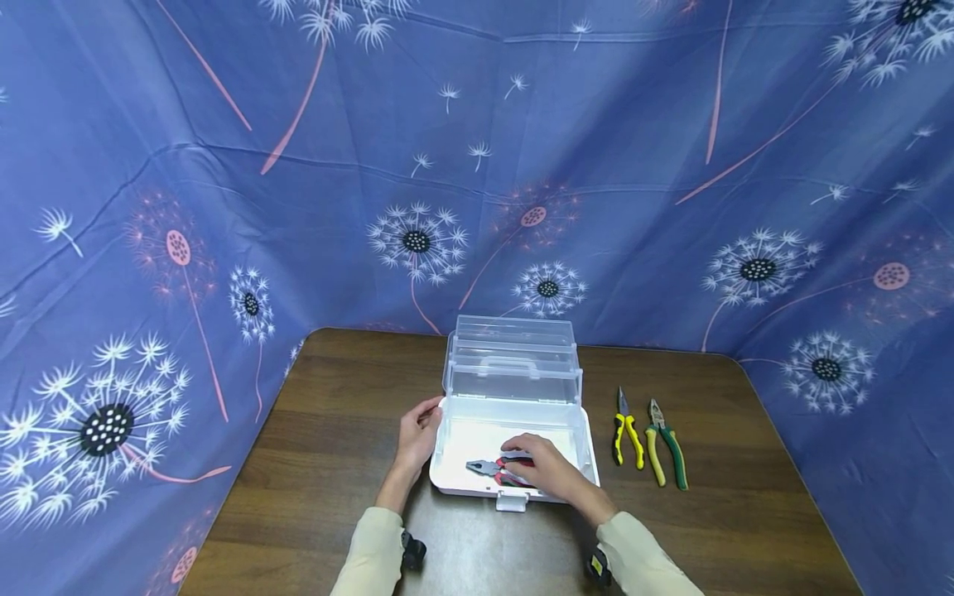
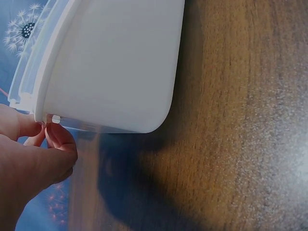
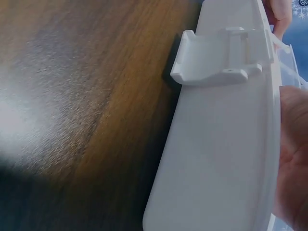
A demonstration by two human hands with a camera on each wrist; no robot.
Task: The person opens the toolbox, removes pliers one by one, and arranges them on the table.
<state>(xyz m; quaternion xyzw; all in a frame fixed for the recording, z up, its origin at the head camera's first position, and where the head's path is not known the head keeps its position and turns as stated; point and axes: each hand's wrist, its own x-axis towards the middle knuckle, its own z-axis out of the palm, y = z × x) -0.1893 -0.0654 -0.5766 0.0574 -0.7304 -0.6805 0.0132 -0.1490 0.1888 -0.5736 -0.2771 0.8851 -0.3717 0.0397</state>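
Note:
A white plastic toolbox [image 1: 469,414] stands with its clear lid [image 1: 514,356] tipped back. At its back left corner my left hand [image 1: 419,434] pinches the rim between thumb and fingers, as the left wrist view shows too. Inside the box near the front wall lies a pair of combination pliers [image 1: 483,468] with red and black handles, grey jaws toward the left. My right hand [image 1: 547,468] reaches over the front right part of the box, its curled fingers at the pliers' handles, which they partly cover. In the right wrist view the front wall hides the fingertips.
Yellow-and-black long-nose pliers [image 1: 628,430] lie on the wooden table [image 1: 730,455] right of the box. Beside them are green-and-yellow pliers [image 1: 666,447]. The box's front latch [image 3: 211,57] hangs open outward. A blue dandelion-print cloth [image 1: 633,165] surrounds the table's back and sides.

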